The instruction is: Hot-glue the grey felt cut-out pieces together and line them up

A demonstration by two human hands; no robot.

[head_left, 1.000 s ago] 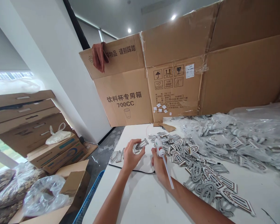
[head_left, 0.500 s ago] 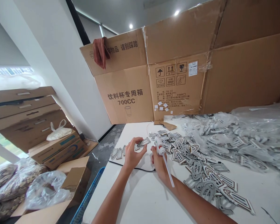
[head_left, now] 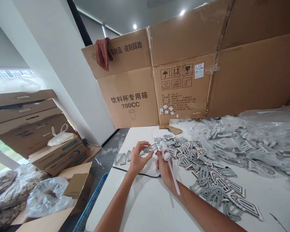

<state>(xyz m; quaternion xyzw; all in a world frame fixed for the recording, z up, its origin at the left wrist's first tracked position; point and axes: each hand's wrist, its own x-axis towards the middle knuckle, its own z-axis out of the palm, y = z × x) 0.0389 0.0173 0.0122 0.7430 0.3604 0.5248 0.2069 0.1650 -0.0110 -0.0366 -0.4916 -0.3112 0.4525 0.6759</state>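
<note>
Grey metallic-looking cut-out piece (head_left: pixel 149 149) is pinched at the tips of the thumb and fingers of the left hand (head_left: pixel 137 161), bowed apart behind it, over the white table (head_left: pixel 145 201); just right, the right hand (head_left: pixel 163 165) has fingers curled round a white glue gun (head_left: pixel 163 148), near a heap of similar pieces (head_left: pixel 203 174) farther right

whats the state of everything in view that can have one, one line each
left hand: pinching a grey piece
grey piece: held, tilted
right hand: gripping the glue gun
glue gun: held, stick protruding; hot or cold, cannot tell
loose pieces: heaped, overlapping
brown cloth: draped over cardboard
cardboard: standing unfolded
floor box: open
</note>
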